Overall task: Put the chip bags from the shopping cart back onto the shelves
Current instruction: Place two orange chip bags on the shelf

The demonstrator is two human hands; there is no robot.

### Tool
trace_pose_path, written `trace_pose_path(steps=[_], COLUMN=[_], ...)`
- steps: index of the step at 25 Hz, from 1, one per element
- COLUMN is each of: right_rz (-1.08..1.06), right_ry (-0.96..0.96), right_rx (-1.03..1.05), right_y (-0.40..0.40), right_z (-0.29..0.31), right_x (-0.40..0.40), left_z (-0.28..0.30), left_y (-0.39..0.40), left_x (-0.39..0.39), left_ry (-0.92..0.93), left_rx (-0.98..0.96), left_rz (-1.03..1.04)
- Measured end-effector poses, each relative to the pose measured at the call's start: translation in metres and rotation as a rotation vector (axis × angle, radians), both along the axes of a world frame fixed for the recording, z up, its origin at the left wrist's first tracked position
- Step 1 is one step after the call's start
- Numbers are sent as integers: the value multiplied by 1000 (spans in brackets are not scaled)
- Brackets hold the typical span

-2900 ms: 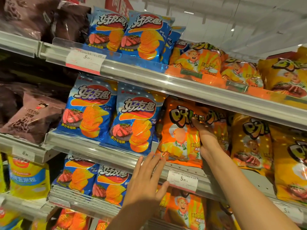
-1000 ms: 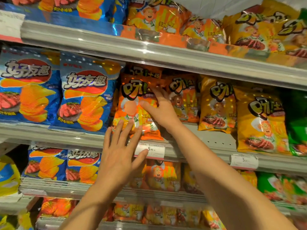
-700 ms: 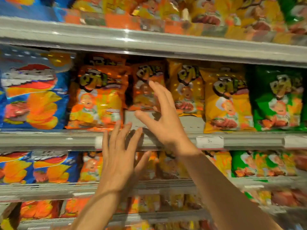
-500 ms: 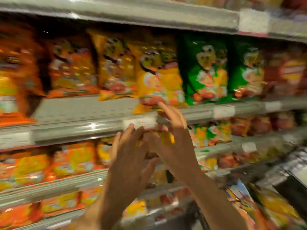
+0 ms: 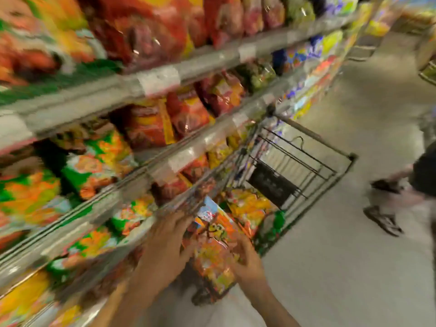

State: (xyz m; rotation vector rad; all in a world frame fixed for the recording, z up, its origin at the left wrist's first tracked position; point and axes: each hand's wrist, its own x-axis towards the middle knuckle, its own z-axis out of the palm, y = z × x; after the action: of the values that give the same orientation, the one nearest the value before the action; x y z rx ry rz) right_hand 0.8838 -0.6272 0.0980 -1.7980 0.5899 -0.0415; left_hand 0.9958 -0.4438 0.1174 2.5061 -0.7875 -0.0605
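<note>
The view is motion-blurred. A wire shopping cart stands against the shelves, with several chip bags in it. An orange chip bag lies at the cart's near end, between my hands. My left hand reaches forward with its fingers stretched out at the bag's left edge. At the bag's right edge is my right hand, fingers bent toward it; blur hides whether they grip. Yellow and green bags lie deeper in the cart.
Shelves packed with red, orange and green chip bags run along the left, with price tags on their rails. A black flap hangs in the cart. A person's legs and shoes are on the grey floor at the right.
My view has swung down and right, from the orange bags on the shelf to the cart. Both hands have dropped from the shelf edge to the orange bag in the cart.
</note>
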Motion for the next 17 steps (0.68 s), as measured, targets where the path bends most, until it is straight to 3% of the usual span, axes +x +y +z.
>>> trace_pose_path(steps=[7,12,17], right_rz=[-227,-327,-371], right_ry=[302,430,481], right_rx=[140,223,345], right_y=[-65,-108,-164], right_z=[-29,-42,-74], right_x=[8,44,100], left_z=[-73,-108,-140], left_y=[-75,-105,-118], left_x=[78,117,143], left_ry=[303,471,603], left_rx=[206,321,423], left_rz=[-165,-248,-201])
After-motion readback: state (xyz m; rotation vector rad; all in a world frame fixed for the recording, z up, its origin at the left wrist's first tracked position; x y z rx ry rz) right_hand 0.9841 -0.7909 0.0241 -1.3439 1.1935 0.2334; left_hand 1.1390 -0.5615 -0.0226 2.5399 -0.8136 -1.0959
